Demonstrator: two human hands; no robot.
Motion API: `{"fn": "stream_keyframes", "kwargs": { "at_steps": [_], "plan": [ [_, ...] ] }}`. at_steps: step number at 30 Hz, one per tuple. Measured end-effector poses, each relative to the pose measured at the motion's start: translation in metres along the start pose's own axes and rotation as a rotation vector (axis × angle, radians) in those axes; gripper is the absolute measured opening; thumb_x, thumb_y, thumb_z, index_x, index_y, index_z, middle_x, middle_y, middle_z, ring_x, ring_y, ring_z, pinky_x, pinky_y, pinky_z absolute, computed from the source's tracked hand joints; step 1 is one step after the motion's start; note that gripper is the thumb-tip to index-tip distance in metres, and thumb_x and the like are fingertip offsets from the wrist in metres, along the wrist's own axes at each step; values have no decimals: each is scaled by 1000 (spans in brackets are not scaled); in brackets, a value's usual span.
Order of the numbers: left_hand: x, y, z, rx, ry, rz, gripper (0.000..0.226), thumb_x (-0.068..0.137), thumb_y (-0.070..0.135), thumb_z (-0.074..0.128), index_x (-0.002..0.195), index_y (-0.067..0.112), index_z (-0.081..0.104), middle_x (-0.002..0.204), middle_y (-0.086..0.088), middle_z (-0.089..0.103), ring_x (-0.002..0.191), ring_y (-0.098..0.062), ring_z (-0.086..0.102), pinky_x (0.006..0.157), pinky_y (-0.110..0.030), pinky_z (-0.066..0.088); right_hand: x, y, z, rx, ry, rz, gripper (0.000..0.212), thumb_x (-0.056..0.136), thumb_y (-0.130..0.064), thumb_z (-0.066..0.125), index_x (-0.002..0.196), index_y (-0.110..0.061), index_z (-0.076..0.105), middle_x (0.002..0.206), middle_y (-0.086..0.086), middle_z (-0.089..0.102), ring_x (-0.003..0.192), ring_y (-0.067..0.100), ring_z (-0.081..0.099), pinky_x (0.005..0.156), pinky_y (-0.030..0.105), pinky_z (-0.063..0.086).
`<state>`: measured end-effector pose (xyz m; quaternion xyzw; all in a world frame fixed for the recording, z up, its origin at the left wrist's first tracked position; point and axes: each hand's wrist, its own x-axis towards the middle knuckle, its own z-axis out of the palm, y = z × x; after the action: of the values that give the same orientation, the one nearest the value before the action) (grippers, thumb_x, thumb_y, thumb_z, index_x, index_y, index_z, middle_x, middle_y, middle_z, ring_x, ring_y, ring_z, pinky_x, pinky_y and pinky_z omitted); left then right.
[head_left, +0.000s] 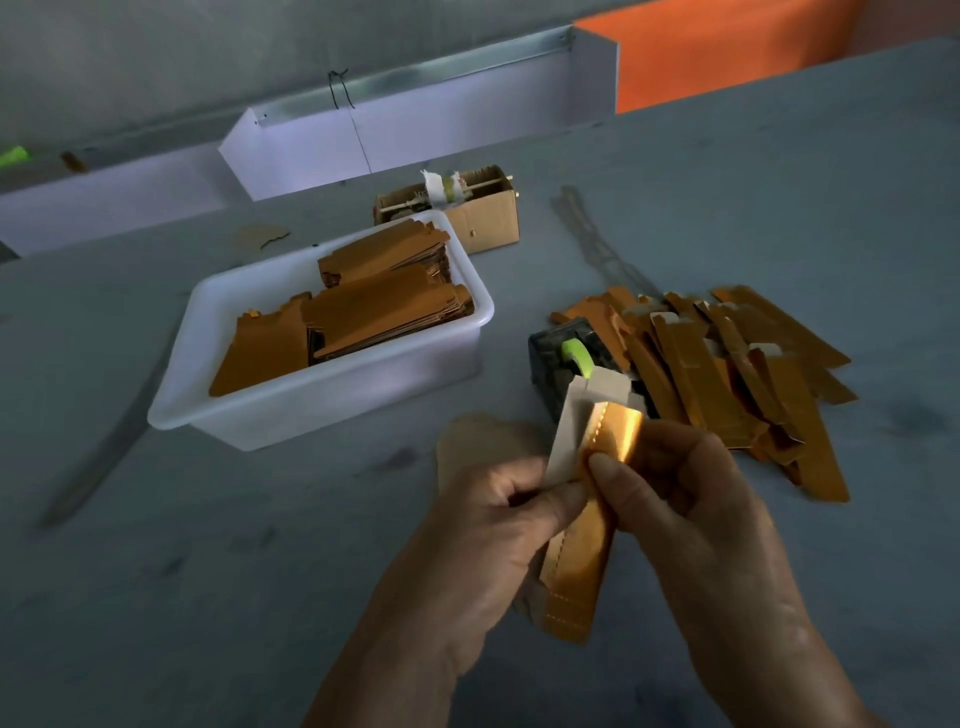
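I see the left hand (493, 525) pinching the grey-backed edge of a long gold foil cardboard blank (576, 561), held above the table at 6 o'clock. The right hand (691, 499) grips its shiny face, thumb on top. A white plastic tub (332, 400) sits at 10 o'clock, and a loose pile of gold blanks (727, 374) lies at 2 o'clock.

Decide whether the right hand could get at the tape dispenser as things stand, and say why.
Likely yes, once freed: the right hand pinches the gold card with the left hand, but the tape dispenser sits just beyond it, nothing between.
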<state>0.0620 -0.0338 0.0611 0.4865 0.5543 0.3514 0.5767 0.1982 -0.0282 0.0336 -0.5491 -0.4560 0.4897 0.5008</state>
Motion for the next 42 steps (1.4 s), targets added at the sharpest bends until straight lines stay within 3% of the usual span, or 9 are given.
{"fn": "stream_keyframes", "kwargs": {
  "at_steps": [7,11,16,21,24,29,33,38,42],
  "plan": [
    [1,-2,9,37,186,-31,11,82,30,71,90,24,67,78,2,72,68,-9,67,58,-22,48,5,-2,-4,301,-159,209,24,65,-29,64,85,-20,73,86,10,72,87,29,68,83,45,54],
    [1,-3,17,202,322,126,9,83,30,71,77,24,67,67,9,68,57,0,61,51,-12,43,6,-3,-4,314,-113,187,27,61,-31,63,86,-24,74,83,5,72,80,21,69,80,41,55],
    [0,-5,25,375,519,304,6,80,27,74,85,30,72,72,10,65,72,3,61,54,-9,45,6,-2,-3,310,-88,178,32,63,-29,64,92,-18,71,85,9,73,85,27,70,78,42,55],
    [0,-10,40,1115,610,603,24,74,13,69,97,12,76,74,-4,59,72,-22,61,57,-29,51,7,-6,-2,339,-102,198,25,64,-28,65,84,-16,73,80,8,73,78,22,71,68,31,56],
    [-2,-12,52,1297,602,546,44,71,11,41,98,4,75,70,-5,58,70,-24,56,56,-29,47,6,-7,-2,325,-98,200,25,67,-34,61,82,-19,73,80,3,73,77,15,71,65,26,54],
    [-3,-18,59,1304,555,525,42,66,11,43,91,11,77,69,-1,58,76,-19,46,47,-25,42,4,-3,0,213,-53,179,21,74,-34,67,79,-13,69,73,5,70,73,17,69,60,22,54],
    [-5,-16,50,810,521,407,32,76,6,68,102,24,72,85,4,59,79,-13,62,57,-23,51,9,-2,-4,215,-33,173,10,81,-21,64,74,-14,68,74,9,69,79,27,67,76,35,55],
    [1,-11,28,-107,285,-68,9,83,13,71,76,18,71,75,-6,73,66,-18,69,59,-31,56,9,-5,-6,229,-82,122,19,67,-35,63,74,-19,70,76,16,64,79,27,62,85,45,53],
    [6,-11,22,-268,323,-99,12,82,6,67,72,9,72,63,-7,69,52,-13,62,48,-18,48,15,-9,-14,71,-100,34,26,68,-44,60,79,-22,70,77,3,69,73,11,66,66,22,53]
  ]
}}
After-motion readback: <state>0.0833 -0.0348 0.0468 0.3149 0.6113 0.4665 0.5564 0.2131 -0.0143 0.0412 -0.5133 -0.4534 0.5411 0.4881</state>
